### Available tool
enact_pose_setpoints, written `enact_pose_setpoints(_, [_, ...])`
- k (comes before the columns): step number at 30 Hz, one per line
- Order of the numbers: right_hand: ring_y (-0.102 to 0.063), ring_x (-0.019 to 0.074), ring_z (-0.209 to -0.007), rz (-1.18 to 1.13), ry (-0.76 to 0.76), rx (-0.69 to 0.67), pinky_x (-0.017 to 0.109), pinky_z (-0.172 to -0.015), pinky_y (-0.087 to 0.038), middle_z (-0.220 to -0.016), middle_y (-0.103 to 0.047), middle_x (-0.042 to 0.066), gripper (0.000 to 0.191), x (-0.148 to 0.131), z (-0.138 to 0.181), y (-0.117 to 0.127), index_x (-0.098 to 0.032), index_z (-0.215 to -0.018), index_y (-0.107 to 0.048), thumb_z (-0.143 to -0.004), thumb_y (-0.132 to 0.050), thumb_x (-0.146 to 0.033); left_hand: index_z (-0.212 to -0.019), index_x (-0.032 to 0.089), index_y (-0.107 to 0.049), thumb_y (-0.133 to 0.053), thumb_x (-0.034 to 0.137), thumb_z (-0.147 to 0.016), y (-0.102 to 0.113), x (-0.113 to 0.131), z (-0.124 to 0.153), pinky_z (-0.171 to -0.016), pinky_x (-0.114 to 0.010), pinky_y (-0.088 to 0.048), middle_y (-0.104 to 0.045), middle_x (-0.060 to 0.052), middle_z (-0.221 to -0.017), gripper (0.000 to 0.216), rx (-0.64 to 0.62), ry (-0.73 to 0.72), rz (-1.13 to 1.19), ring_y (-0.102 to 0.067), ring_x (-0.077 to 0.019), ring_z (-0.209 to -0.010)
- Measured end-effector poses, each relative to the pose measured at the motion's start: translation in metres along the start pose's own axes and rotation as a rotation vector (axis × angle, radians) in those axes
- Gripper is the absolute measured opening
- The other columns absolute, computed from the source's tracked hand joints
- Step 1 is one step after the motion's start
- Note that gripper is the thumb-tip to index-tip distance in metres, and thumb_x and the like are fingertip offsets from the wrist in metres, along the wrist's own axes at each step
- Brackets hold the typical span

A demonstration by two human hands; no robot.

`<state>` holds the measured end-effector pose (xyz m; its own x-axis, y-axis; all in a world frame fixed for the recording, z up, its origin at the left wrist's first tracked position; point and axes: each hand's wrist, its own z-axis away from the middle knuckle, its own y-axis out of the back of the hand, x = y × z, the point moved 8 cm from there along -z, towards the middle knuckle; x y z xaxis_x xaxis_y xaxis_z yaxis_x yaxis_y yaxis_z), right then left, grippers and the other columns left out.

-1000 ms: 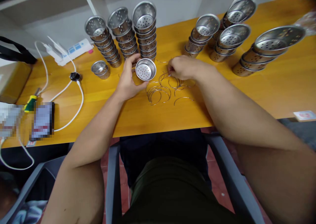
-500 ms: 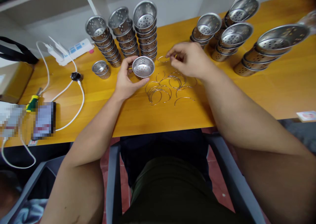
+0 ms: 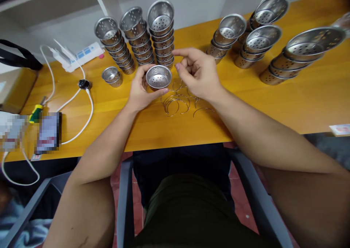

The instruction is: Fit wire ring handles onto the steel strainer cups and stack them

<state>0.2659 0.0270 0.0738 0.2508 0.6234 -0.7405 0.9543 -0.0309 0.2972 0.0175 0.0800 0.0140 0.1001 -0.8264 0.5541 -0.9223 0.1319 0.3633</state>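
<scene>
My left hand (image 3: pixel 140 89) is closed round a small perforated steel cup (image 3: pixel 158 77), held just above the orange table (image 3: pixel 300 102) with its mouth facing me. My right hand (image 3: pixel 197 72) hovers right beside the cup's right edge, forefinger and thumb pinched on a thin wire ring that barely shows. Below both hands a loose pile of wire rings (image 3: pixel 176 103) lies on the table.
Three tall stacks of the same cups (image 3: pixel 161 20) stand behind the hands, and a single cup (image 3: pixel 111 74) sits to the left. Wider strainer stacks (image 3: pixel 308 47) fill the right. A power strip (image 3: pixel 82 54), white cable (image 3: pixel 88 111) and screwdriver (image 3: pixel 35 113) lie at the left.
My right hand rose from the ring pile with one ring pinched and moved left to the cup. My left hand lifted and tilted the cup slightly.
</scene>
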Motion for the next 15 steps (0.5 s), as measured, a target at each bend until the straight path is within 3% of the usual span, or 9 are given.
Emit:
enact_pose_setpoints(6, [-0.076, 0.0281, -0.085, -0.017, 0.017, -0.014, 0.044, -0.079, -0.072, -0.101, -0.079, 0.007, 0.054, -0.012, 0.004, -0.007, -0.029, -0.148, -0.09, -0.128, -0.081, -0.079, -0.168, 0.035, -0.066, -0.115, 0.093, -0.087, -0.004, 0.004, 0.005, -0.132, -0.063, -0.074, -0.08, -0.01, -0.156, 0.111, -0.017, 0.045, 0.01, -0.087, -0.0386, -0.144])
enact_pose_setpoints(15, [-0.074, 0.0269, -0.082, 0.081, 0.053, -0.066, 0.045, -0.086, -0.073, -0.098, -0.081, 0.006, 0.049, -0.007, 0.003, -0.011, -0.027, -0.15, -0.093, -0.133, -0.077, -0.07, -0.161, 0.036, -0.07, -0.114, 0.098, -0.084, -0.007, 0.013, 0.0, -0.125, -0.052, -0.077, -0.084, -0.008, -0.152, 0.108, -0.058, 0.055, 0.023, -0.09, -0.034, -0.141])
